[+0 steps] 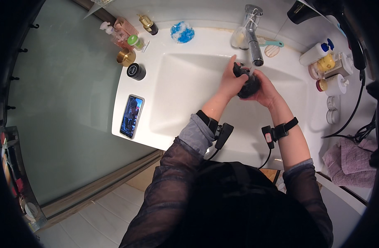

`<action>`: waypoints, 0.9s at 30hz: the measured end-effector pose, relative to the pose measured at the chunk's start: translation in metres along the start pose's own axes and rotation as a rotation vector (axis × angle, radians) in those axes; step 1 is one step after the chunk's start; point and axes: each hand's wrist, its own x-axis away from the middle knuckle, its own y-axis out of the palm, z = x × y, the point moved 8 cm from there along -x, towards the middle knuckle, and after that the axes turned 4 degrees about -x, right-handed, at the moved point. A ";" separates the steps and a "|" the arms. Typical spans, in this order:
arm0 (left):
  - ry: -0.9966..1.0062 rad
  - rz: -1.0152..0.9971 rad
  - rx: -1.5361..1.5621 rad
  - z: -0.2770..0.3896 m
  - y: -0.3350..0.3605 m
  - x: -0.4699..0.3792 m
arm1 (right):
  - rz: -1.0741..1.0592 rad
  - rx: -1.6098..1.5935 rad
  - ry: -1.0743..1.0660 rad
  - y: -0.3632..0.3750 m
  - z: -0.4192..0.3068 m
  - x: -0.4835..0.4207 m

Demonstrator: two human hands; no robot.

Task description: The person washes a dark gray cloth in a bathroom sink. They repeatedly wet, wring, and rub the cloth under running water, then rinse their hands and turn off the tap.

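Note:
Over the white washbasin [183, 83], I hold a wet, dark cloth item [250, 86] bunched between both hands. My left hand [232, 80] grips it from the left, with the thumb laid across its top. My right hand [265, 90] cups it from the right and below. The chrome faucet [255, 49] stands just above, and a thin stream of water runs from its spout onto the bundle. Which garment or cloth it is, I cannot tell. Each wrist carries a black strap with a small device.
At the left rim lie a smartphone [132, 116] with a lit screen and a black jar [136, 71]. A blue-and-white scrubber [182, 32] rests on the back ledge. Pump bottles [315, 53] crowd the right, near a purple towel [351, 161] and a hanging hair dryer [304, 12].

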 end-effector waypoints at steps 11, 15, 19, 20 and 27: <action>-0.492 -0.171 0.634 -0.023 0.030 0.003 | 0.330 1.081 -1.189 0.039 -0.032 0.033; -0.281 -0.029 0.048 -0.001 0.019 -0.004 | 0.525 0.472 -0.633 -0.014 -0.032 -0.003; 0.038 -0.045 -0.191 0.022 0.023 -0.002 | 0.256 -0.204 -0.119 -0.016 0.006 -0.013; 0.029 -0.088 -0.113 0.019 0.025 -0.001 | 0.115 -0.102 0.041 -0.010 0.016 -0.004; -0.610 -0.382 0.420 -0.032 0.029 0.014 | 0.177 0.106 -0.483 -0.026 -0.014 -0.002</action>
